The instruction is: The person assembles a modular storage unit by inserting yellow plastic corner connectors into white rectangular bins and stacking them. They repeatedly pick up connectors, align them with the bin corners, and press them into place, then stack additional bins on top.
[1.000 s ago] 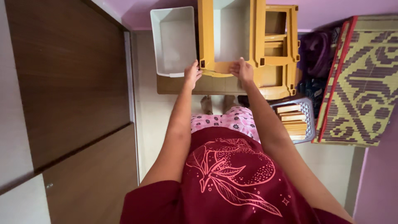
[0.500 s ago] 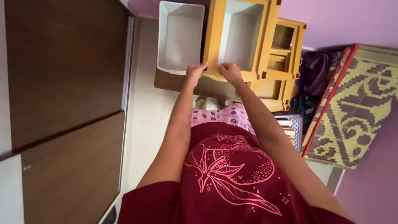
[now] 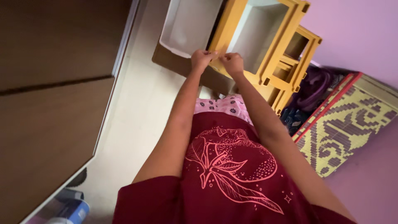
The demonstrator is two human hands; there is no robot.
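My left hand [image 3: 202, 58] and my right hand [image 3: 232, 63] meet close together at the near edge of a yellow plastic drawer frame [image 3: 290, 49]. Both sets of fingers are curled on that front rim. The frame holds a white drawer [image 3: 259, 33]. A second white drawer bin [image 3: 188, 23] lies just left of the frame, beside my left hand. Both stand on a brown cardboard sheet [image 3: 170, 62] on the floor. What my fingertips pinch is too small to make out.
A dark wooden cupboard door [image 3: 54, 91] fills the left side. A rolled yellow and brown patterned mat [image 3: 344, 124] leans at the right by a purple bag [image 3: 315, 87] and the pink wall. A blue and white object [image 3: 76, 209] lies at the bottom left.
My hands have moved from the frame's two front corners inward until they nearly touch at the middle of the rim. The view has tilted and moved closer.
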